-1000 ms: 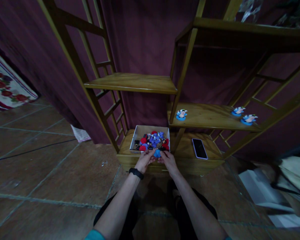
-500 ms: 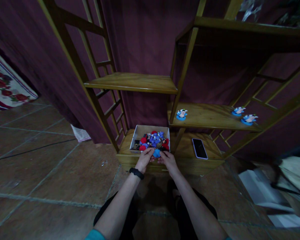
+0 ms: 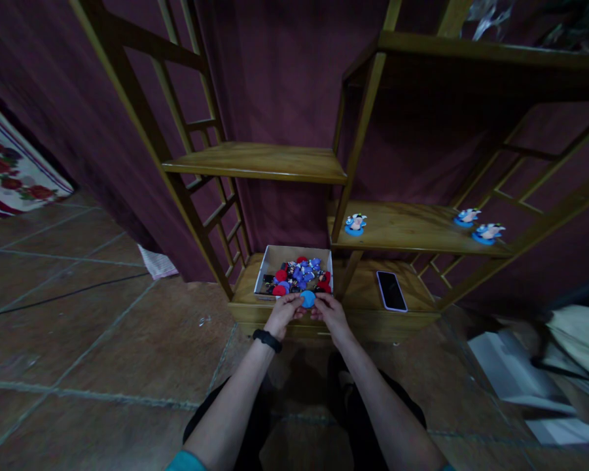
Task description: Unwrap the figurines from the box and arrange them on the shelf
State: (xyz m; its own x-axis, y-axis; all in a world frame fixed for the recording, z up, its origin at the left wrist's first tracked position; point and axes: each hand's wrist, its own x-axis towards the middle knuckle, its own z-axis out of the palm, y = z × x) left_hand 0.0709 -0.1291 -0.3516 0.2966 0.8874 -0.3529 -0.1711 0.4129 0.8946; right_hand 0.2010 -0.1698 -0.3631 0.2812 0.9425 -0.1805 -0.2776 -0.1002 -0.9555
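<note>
Between my fingertips is a small blue disc (image 3: 307, 299), its round flat face turned up toward me; whatever lies beneath it is hidden. My left hand (image 3: 286, 313) pinches its left edge, and my right hand (image 3: 330, 312) grips the right edge. Just beyond my hands stands an open cardboard box (image 3: 269, 258) holding a jumble of small figurines (image 3: 303, 273) in purple-blue, red and black. On the shelf to the right, one pig-like figurine (image 3: 356, 224) on a blue round base stands near the post, and two similar figurines (image 3: 489, 233) stand at the far end.
The wooden shelf unit (image 3: 255, 160) rises in front of me, with posts and lattice on both sides. A phone (image 3: 391, 291) lies on the lower board, right of the box. White boxes (image 3: 517, 373) sit on the tiled floor at right; a dark cable (image 3: 63, 296) runs along the left.
The blue disc has turned in my fingers, so its full round face now shows. Both hands stay in nearly the same place in front of the box.
</note>
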